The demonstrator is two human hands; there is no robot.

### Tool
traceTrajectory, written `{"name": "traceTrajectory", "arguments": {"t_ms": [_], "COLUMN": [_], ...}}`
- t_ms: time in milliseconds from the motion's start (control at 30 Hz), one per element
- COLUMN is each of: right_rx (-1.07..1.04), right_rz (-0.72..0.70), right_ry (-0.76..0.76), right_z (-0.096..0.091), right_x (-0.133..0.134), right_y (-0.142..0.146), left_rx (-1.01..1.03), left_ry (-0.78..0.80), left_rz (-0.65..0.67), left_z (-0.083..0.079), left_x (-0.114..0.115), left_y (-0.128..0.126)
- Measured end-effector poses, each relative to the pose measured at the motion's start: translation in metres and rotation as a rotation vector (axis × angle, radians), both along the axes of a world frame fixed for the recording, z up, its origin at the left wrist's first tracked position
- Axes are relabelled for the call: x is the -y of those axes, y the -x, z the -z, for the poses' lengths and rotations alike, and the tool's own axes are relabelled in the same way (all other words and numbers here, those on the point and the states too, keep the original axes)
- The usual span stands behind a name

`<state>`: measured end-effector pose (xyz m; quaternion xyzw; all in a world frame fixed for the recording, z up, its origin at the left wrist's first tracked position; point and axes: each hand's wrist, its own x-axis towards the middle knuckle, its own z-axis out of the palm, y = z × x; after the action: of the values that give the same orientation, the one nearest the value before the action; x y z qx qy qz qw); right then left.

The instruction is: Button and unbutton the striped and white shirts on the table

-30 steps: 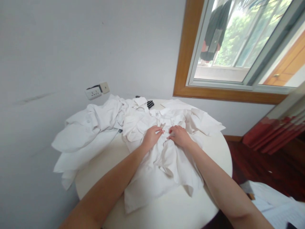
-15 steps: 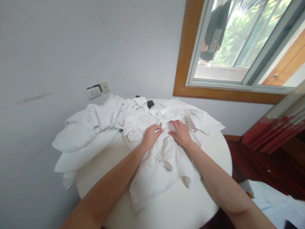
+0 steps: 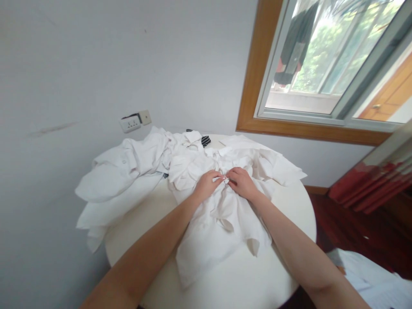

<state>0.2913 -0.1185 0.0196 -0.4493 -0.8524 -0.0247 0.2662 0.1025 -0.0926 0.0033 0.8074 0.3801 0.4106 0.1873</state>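
Note:
A white shirt (image 3: 206,253) lies spread and creased on the round table, its lower edge toward me. Over its front opening, my left hand (image 3: 209,185) pinches the cloth between thumb and fingers. My right hand (image 3: 242,182) is closed on the shirt's other edge just beside it, the fingertips of both hands nearly touching. A tiny shiny spot, perhaps a button, shows between the fingertips; it is too small to make out for certain.
More white garments (image 3: 128,163) are heaped at the left against the wall. A black striped cloth (image 3: 205,140) lies at the back of the white table (image 3: 154,253). Low at the right is more pale cloth (image 3: 373,274). A window (image 3: 309,68) and red curtain (image 3: 370,186) stand beyond.
My right hand has moved left to my left hand, and its spread fingers have closed on the shirt. The whole view has shifted slightly.

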Motion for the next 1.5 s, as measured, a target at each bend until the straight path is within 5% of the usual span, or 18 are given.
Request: {"name": "traceTrajectory", "arguments": {"t_ms": [267,467,833,967,1233,1500], "right_rx": [-0.085,-0.062,-0.238,-0.243,-0.206,-0.208], "right_rz": [-0.024,0.001,-0.070,-0.078,0.126,0.074], "right_ry": [0.037,0.071,0.127,0.100,0.003,-0.020], "right_z": [-0.003,0.001,0.004,0.006,0.007,0.006], "right_x": [0.004,0.001,-0.002,-0.004,0.005,0.005], "right_y": [-0.003,0.004,0.006,0.010,0.019,0.027], "left_rx": [0.113,0.017,0.067,0.057,0.002,0.008], "left_ry": [0.020,0.182,0.188,0.154,0.099,0.159], "left_rz": [-0.039,0.091,0.192,0.160,0.053,0.053], "left_z": [0.000,0.002,-0.001,0.000,0.004,0.010], "left_x": [-0.001,-0.008,-0.006,-0.007,-0.007,-0.015], "left_y": [0.000,0.002,0.006,0.005,0.003,0.002]}}
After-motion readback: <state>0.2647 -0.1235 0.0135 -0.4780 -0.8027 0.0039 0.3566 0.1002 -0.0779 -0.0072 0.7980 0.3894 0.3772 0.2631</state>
